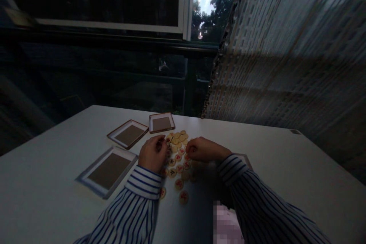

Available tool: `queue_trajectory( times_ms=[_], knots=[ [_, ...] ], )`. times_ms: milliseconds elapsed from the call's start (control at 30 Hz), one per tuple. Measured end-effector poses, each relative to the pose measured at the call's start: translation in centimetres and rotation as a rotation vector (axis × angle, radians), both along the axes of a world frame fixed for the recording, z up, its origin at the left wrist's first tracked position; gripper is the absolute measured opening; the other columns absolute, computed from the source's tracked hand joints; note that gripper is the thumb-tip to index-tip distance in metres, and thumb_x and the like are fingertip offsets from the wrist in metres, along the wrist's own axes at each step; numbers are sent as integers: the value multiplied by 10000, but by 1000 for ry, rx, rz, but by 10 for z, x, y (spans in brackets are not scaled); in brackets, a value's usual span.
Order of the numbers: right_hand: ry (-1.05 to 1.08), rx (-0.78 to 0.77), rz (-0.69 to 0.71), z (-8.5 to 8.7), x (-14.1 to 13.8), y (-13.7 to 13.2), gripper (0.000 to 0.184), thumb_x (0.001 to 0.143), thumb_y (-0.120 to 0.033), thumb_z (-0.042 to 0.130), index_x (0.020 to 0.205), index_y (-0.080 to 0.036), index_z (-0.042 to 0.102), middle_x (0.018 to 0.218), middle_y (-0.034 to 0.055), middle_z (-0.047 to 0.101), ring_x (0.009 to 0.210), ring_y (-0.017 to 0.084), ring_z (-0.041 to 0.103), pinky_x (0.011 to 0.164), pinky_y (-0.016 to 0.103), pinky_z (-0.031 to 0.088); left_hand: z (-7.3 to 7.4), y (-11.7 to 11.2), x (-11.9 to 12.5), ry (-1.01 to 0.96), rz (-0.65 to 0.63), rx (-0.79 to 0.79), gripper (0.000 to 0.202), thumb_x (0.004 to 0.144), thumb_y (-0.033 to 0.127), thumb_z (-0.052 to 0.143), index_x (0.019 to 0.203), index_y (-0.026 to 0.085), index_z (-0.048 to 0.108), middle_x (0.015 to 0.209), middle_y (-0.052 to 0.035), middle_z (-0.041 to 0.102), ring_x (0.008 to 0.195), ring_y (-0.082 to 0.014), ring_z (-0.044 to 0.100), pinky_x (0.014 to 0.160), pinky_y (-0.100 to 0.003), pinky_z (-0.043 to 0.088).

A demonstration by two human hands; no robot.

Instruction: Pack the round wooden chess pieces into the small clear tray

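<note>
Many round Chinese chess pieces [179, 168] lie loosely spread on the white table, some with red or dark characters facing up and others showing plain pale faces. At the left edge of this spread is my left hand [153, 153], its fingers curled down among the pieces. My right hand [205, 148] is across from it at the right edge, fingers bent inward and close to several pieces. Whatever either hand pinches is hidden behind the fingers. Two more pieces lie nearer to me, one of them a red-marked piece [183, 197].
Three shallow rectangular frames with brown centres lie left and behind: a near frame [131, 155], a middle frame [110, 136] and a far frame [161, 114]. Another pale edge [244, 158] shows beyond my right sleeve. A string curtain [268, 53] hangs at right beyond the white table [54, 167].
</note>
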State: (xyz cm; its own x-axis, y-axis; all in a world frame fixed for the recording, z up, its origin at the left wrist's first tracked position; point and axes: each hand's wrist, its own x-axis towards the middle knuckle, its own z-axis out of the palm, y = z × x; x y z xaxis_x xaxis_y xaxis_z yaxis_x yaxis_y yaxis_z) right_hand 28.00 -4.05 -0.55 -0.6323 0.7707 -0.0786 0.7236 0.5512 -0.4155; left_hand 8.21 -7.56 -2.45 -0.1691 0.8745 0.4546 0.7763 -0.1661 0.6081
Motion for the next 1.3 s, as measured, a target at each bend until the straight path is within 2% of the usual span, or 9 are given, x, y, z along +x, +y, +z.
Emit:
queue_trajectory(
  times_ms=[167, 400, 533, 667, 833, 900, 1067, 1300],
  knots=[
    [-64, 88, 25, -1, -2, 0, 210, 664, -260, 503, 805, -201, 647, 761, 12, 640, 666, 118, 541, 574, 191, 341, -5, 1, 2, 12, -24, 17, 241, 730, 299, 461, 882, 182, 607, 799, -33, 650, 738, -173, 594, 662, -279, 460],
    [-61, 68, 30, 1, -4, -2, 191, 655, -243, 505, 781, -195, 641, 740, 9, 637, 633, 109, 530, 541, 188, 327, -10, 4, 1, 53, -56, 34, 230, 741, 294, 452, 866, 179, 607, 805, -34, 646, 758, -172, 591, 691, -290, 457],
    [-11, 119, -20, 4, -1, -2, 198, 677, -197, 464, 776, -178, 635, 740, 14, 633, 633, 105, 522, 555, 189, 329, -9, 3, 2, 98, -117, 52, 234, 749, 284, 448, 879, 165, 603, 838, -45, 639, 785, -179, 582, 715, -301, 451],
    [12, 171, -67, 12, 6, 1, 204, 699, -215, 454, 808, -179, 623, 769, 21, 631, 658, 114, 531, 578, 196, 337, -8, 1, 5, 154, -151, 67, 233, 750, 262, 449, 889, 151, 599, 842, -61, 638, 806, -190, 572, 729, -317, 443],
    [-138, 223, -113, 19, 17, -8, 177, 708, -234, 453, 775, -192, 612, 759, 31, 627, 674, 140, 539, 580, 221, 329, -6, -3, 9, 209, -177, 65, 224, 755, 246, 445, 903, 160, 590, 866, -63, 633, 825, -197, 563, 732, -329, 437],
    [-196, 228, -131, 18, 21, -17, 189, 709, -239, 456, 810, -202, 612, 787, 35, 630, 693, 150, 544, 588, 230, 330, -5, -5, 12, 234, -196, 67, 215, 759, 241, 440, 892, 166, 590, 868, -62, 633, 837, -203, 561, 731, -335, 436],
    [-191, 246, -106, 13, 24, -35, 247, 718, -250, 465, 924, -207, 594, 918, 46, 619, 824, 167, 546, 695, 244, 360, -7, -8, 19, 249, -229, 91, 201, 763, 233, 438, 871, 167, 593, 865, -65, 637, 848, -207, 565, 756, -351, 432],
    [-234, 263, -85, 7, 22, -38, 265, 732, -274, 461, 948, -213, 603, 965, 58, 602, 896, 179, 532, 762, 268, 359, -13, -8, 22, 235, -293, 126, 196, 758, 218, 439, 870, 166, 590, 854, -53, 647, 833, -199, 568, 766, -354, 428]
  ],
)
